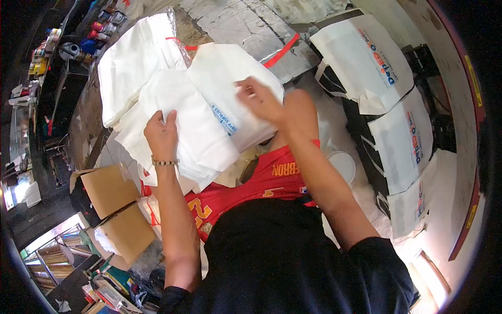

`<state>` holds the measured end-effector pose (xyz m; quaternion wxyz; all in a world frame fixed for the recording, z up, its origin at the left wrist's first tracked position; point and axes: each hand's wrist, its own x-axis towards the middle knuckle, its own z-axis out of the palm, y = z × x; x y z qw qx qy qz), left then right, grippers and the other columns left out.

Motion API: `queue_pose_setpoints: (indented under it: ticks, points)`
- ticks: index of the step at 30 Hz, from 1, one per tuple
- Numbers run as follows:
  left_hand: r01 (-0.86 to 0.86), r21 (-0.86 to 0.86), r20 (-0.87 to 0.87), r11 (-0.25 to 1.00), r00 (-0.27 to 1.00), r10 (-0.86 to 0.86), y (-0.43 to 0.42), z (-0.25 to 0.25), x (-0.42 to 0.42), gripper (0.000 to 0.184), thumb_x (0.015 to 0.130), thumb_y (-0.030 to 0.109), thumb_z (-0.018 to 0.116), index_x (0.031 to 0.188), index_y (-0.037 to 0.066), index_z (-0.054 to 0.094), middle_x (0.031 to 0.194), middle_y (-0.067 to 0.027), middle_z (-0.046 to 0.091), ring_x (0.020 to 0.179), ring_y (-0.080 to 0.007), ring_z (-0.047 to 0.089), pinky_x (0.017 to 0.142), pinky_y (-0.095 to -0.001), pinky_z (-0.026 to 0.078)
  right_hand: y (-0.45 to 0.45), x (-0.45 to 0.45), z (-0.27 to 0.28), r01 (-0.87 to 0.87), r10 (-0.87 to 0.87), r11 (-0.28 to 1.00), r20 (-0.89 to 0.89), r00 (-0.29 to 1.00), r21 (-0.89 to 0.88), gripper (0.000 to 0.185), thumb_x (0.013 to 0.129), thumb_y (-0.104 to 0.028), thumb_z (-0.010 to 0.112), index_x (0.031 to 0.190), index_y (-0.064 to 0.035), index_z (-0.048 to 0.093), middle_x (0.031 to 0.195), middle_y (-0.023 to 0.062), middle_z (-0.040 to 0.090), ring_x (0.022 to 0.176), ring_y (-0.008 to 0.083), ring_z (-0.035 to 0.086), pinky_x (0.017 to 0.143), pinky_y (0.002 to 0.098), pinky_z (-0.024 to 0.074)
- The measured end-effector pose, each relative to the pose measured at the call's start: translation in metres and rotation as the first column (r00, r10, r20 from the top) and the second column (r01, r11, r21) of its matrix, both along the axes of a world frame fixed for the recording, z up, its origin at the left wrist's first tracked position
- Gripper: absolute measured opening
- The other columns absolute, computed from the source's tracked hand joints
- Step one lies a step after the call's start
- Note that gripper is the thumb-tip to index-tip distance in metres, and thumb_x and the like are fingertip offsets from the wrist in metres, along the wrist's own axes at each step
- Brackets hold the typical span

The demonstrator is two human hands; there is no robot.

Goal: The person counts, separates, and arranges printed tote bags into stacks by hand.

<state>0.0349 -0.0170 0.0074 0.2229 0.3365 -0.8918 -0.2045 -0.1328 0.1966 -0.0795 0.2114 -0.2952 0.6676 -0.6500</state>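
Note:
My left hand (161, 133) lies on a stack of white cloth-like bags (170, 104), its thumb apart from the fingers. Under my right hand (257, 100) is another white bag (225, 68) with blue printing that reads like "supplies", upside down to me. The fingers of that hand are curled and slightly blurred; what they hold, if anything, I cannot make out. Both printed bag and stack rest at my lap, over red shorts (261, 175). A further pile of white bags (137, 63) sits beyond my left hand.
Finished-looking printed white bags (374, 63) hang over a dark rack on the right. Red straps (282, 51) lie near a silvery sheet-covered surface (235, 26). Cardboard boxes (110, 191) stand at left, and small paint containers (104, 26) line a shelf at upper left.

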Motion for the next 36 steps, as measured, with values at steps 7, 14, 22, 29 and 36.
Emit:
queue_pose_setpoints:
  ticks: [7,14,22,29,36]
  points:
    - [-0.091,0.157,0.094,0.983,0.993,0.077,0.015,0.018,-0.023,0.047,0.084,0.033,0.071,0.071,-0.008,0.052,0.057,-0.0185,0.050,0.052,-0.0292,0.044,0.057,-0.0404,0.041,-0.060,0.116,0.061,-0.110,0.121,0.992,-0.203,0.972,0.067,0.037,0.084,-0.011,0.061,0.118,0.0032,0.057,0.096,0.0185,0.063,0.091,0.0365,0.058,0.081,0.0430,0.0480]
    - [0.035,-0.061,0.127,0.997,0.991,-0.027,-0.005,-0.003,0.001,0.047,0.079,0.027,0.073,0.101,-0.013,0.063,0.079,-0.0259,0.064,0.073,-0.0382,0.063,0.072,-0.0408,0.050,-0.030,0.031,-0.019,0.343,-0.222,0.893,-0.376,0.900,0.293,0.053,0.083,-0.041,0.074,0.111,0.0012,0.061,0.112,0.0204,0.061,0.104,0.0327,0.060,0.089,0.0432,0.0488]
    - [0.026,0.012,0.105,1.000,0.994,-0.027,-0.001,0.000,0.002,0.043,0.079,0.020,0.072,0.107,-0.012,0.063,0.088,-0.0283,0.066,0.080,-0.0372,0.066,0.075,-0.0400,0.050,0.028,-0.015,-0.056,0.343,-0.127,0.686,-0.358,0.925,0.642,0.031,0.076,-0.023,0.078,0.098,-0.0056,0.065,0.107,0.0159,0.061,0.102,0.0360,0.059,0.086,0.0477,0.0481]
    - [0.043,0.077,-0.064,0.996,0.997,-0.038,0.022,0.019,-0.007,0.041,0.083,0.014,0.068,0.120,-0.004,0.063,0.110,-0.0254,0.068,0.103,-0.0358,0.066,0.091,-0.0378,0.048,0.013,0.004,-0.053,0.348,-0.259,0.913,-0.359,0.897,0.212,0.020,0.078,-0.015,0.075,0.090,-0.0040,0.064,0.101,0.0152,0.063,0.095,0.0334,0.060,0.083,0.0452,0.0482]
    - [0.051,0.285,0.033,0.957,0.997,-0.063,0.002,0.004,-0.012,0.029,0.082,0.014,0.067,0.109,0.005,0.072,0.100,-0.0246,0.070,0.090,-0.0352,0.069,0.082,-0.0400,0.052,-0.050,0.104,0.030,-0.042,0.040,0.999,-0.189,0.981,-0.007,0.034,0.088,-0.013,0.070,0.119,-0.0010,0.062,0.103,0.0095,0.067,0.092,0.0202,0.063,0.082,0.0353,0.0505]
